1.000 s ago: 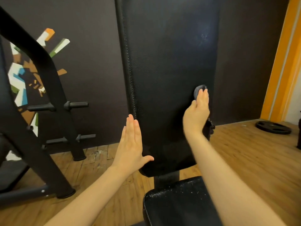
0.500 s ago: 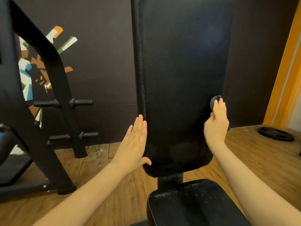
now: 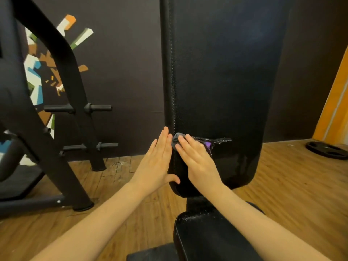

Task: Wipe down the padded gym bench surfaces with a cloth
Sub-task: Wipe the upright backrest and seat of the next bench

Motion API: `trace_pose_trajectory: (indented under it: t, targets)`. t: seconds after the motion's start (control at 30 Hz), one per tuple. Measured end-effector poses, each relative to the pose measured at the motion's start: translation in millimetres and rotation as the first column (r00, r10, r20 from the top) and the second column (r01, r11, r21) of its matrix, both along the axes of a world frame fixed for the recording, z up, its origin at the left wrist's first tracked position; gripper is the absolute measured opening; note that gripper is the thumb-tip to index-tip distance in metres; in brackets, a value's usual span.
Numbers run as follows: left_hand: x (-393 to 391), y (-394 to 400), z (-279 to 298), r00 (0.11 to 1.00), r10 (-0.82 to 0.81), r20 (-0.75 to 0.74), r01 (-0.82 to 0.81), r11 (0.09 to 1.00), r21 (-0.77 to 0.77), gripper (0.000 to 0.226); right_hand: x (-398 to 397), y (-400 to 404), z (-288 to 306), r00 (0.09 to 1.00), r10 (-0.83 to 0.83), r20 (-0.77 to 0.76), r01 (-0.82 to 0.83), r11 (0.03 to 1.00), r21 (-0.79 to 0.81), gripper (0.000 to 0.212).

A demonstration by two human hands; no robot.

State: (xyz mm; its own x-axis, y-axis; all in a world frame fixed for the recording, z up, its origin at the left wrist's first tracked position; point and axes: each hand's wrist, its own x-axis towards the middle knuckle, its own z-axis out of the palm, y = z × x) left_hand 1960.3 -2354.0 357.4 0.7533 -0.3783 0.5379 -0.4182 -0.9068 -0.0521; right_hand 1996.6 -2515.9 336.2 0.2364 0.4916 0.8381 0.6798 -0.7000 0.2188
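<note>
Cloth (image 3: pixel 177 141) sits pressed under right hand (image 3: pixel 199 162) fingertips against backrest (image 3: pixel 226 81).

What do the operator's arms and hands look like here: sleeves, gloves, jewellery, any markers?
Both forearms are bare to the frame's edge, with no sleeves in view. The left hand and right hand wear no gloves. No rings show on the fingers, and no watch, band, tape or tracking marker shows at either wrist. The nails look short and unpainted, though they are small in this head view.
</note>
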Motion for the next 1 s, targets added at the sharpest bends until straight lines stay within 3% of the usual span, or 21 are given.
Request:
trace_pose_trajectory:
  t: [0.13,0.4,0.5,0.6,0.73,0.9,1.0]
  targets:
    - [0,-1,-3,1.0,-0.001,0.014,0.001,1.0,-0.015,0.144,0,-26,-52,0.999,-0.012,0.032,0.02,0.967,-0.253,0.051]
    - [-3,-6,-2,0.996,0.063,0.059,-0.063,0.998,0.001,0.148,14,-57,-28,0.989,0.067,0.128,-0.004,0.899,-0.439,0.047]
    - [-6,-10,0,0.992,0.122,0.029,-0.124,0.991,0.05,0.14,22,-89,-25,0.993,0.019,0.115,0.025,0.928,-0.373,0.044]
    - [-8,-12,-1,0.998,0.067,-0.009,-0.067,0.998,0.004,0.125,27,-129,-26,0.988,-0.104,0.111,0.13,0.955,-0.265,0.048]
    - [-10,-15,2,0.996,0.083,-0.042,-0.084,0.996,-0.023,0.122,20,-172,-36,0.933,-0.338,-0.125,0.337,0.941,-0.029,0.086]
    - [-12,-16,2,0.994,0.083,-0.072,-0.086,0.995,-0.04,0.121,5,-155,-5,0.928,-0.339,-0.154,0.365,0.91,0.199,0.057]
    - [-13,-15,3,0.995,0.079,-0.067,-0.082,0.996,-0.044,0.121,19,-148,1,0.935,-0.277,-0.222,0.343,0.866,0.363,0.051]
